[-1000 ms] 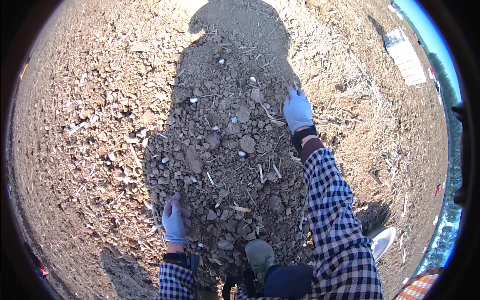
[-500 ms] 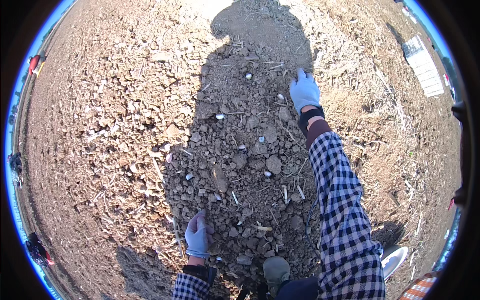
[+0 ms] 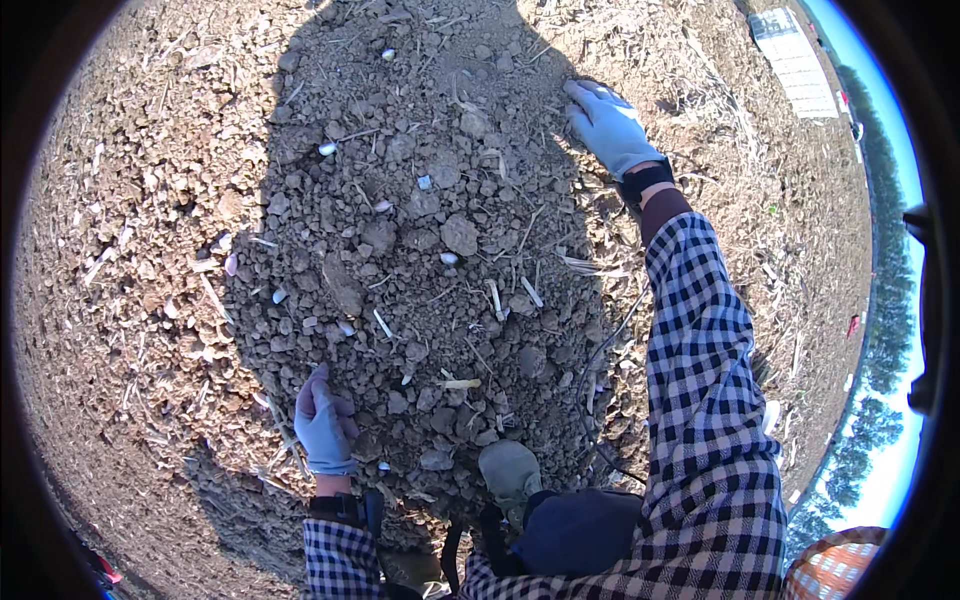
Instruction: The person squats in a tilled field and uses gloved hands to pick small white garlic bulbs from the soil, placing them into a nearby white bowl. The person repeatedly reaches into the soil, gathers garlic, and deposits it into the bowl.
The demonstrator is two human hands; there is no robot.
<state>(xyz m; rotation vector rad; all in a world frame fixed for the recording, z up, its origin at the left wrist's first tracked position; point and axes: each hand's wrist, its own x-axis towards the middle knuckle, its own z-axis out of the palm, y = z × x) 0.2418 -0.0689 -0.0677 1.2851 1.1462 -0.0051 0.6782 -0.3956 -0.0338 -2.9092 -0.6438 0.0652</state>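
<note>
My left hand [image 3: 323, 425], in a pale glove at the lower middle-left, hovers low over shaded soil, fingers curled together; what they hold, if anything, is hidden. Farther forward and right, my right hand [image 3: 607, 125], also gloved, reaches onto the soil at the shadow's edge with fingers extended, their tips low against the dirt. Small whitish cloves [image 3: 327, 149] lie scattered between and beyond the hands, one pinkish clove [image 3: 231, 264] in sunlight at left. A small pale-blue square piece [image 3: 424, 182] sits among the clods.
Cloddy soil [image 3: 150, 300] with straw surrounds me. My boot [image 3: 508, 470] is at bottom centre, and a thin dark cable [image 3: 600, 355] runs beside it. A white slab-like object [image 3: 795, 70] lies upper right; an orange checked object [image 3: 835, 565] is at bottom right.
My right hand has moved forward and rightward along the soil, past where it was. My left hand stays low in about the same place, while the whole view has shifted.
</note>
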